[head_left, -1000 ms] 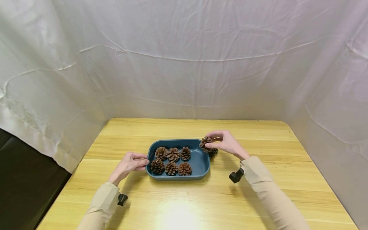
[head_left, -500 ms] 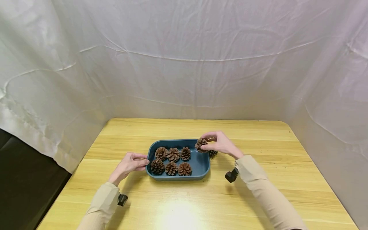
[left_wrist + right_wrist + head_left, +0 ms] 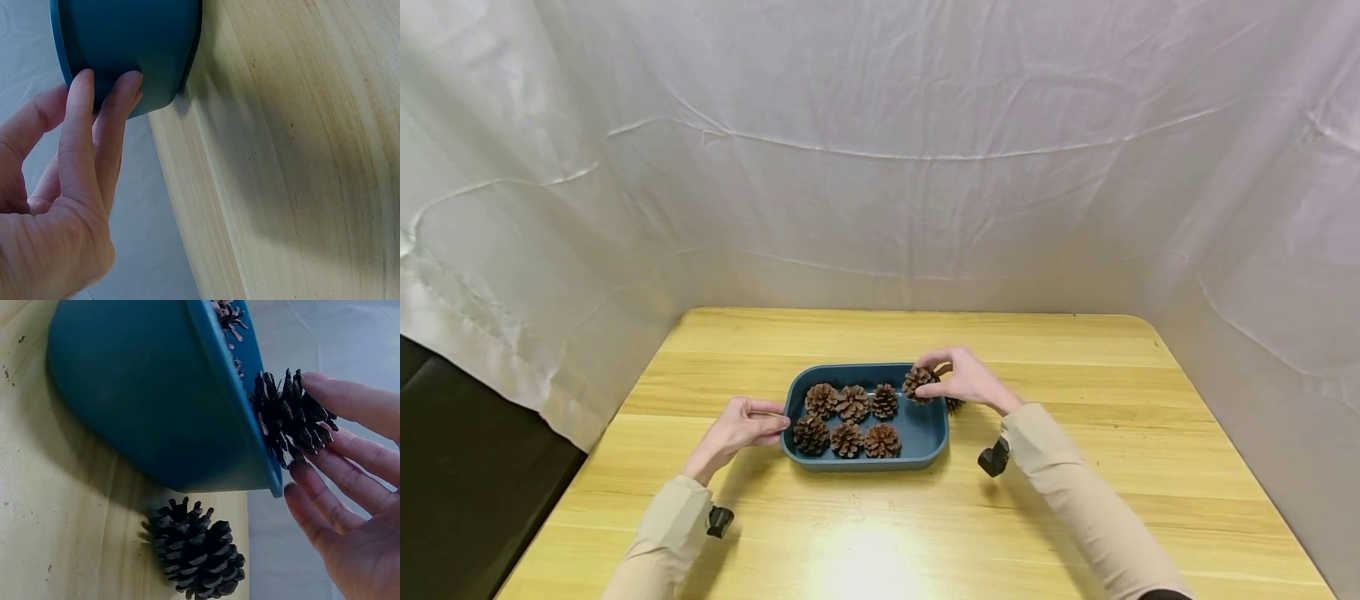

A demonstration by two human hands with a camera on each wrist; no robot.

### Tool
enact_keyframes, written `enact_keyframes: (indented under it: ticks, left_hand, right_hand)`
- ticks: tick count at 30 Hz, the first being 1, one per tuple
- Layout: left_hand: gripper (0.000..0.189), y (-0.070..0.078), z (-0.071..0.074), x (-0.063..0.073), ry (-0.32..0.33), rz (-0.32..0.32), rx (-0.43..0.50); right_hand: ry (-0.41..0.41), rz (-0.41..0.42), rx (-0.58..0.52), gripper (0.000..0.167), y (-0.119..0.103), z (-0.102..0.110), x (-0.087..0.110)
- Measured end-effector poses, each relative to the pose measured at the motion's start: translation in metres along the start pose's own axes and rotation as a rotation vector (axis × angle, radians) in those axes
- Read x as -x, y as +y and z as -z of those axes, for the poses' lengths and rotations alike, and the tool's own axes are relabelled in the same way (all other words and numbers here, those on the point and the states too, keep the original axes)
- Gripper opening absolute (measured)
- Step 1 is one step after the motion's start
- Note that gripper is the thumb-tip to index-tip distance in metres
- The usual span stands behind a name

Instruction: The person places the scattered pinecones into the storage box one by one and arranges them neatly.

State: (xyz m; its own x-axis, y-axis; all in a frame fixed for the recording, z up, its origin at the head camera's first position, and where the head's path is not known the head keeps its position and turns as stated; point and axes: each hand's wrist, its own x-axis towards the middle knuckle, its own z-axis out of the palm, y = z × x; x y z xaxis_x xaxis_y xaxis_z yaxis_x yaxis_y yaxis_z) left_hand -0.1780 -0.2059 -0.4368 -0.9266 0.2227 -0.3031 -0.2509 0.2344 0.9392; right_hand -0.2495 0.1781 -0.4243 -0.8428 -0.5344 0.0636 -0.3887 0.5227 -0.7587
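A blue rectangular tray (image 3: 917, 429) with rounded corners holds several brown pine cones (image 3: 882, 441) in two rows toward its left and middle. My left hand (image 3: 743, 429) pinches the tray's left rim between thumb and fingers; in the left wrist view, fingertips (image 3: 81, 84) press the outer wall. With my right hand (image 3: 966, 379) I grip a pine cone (image 3: 919, 384) over the tray's back right corner. The right wrist view shows that pine cone (image 3: 290, 419) at rim height, between thumb and fingers. Another pine cone (image 3: 197, 550) lies on the table just outside the tray's right end, partly hidden in the head view.
The wooden table (image 3: 880, 517) extends around the tray on all sides. Pale grey fabric (image 3: 880, 208) hangs behind and along both sides. A dark surface (image 3: 467, 475) lies at the lower left, beyond the table edge.
My right hand has moved left and slightly down, bringing its pine cone from the tray's right rim to over the inside. The left hand and tray stay still.
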Motion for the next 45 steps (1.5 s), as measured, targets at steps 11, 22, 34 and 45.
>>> enact_keyframes:
  ticks: [11,22,34,45]
  left_hand:
    - [0.048,0.000,0.000,0.001,-0.007,-0.002,0.012]
    - [0.046,0.000,-0.001,0.001,0.000,-0.006,0.004]
    - [0.046,0.001,0.000,0.001,-0.001,-0.010,-0.006]
    - [0.045,0.002,-0.001,0.001,0.005,-0.002,-0.002]
  right_hand:
    - [0.000,0.016,0.101,0.036,0.002,-0.007,-0.004]
    - [0.015,0.001,0.128,0.034,0.007,-0.013,-0.008]
    - [0.070,-0.035,0.060,0.040,0.009,-0.009,-0.003]
    - [0.112,-0.022,0.022,0.037,0.011,-0.005,0.002]
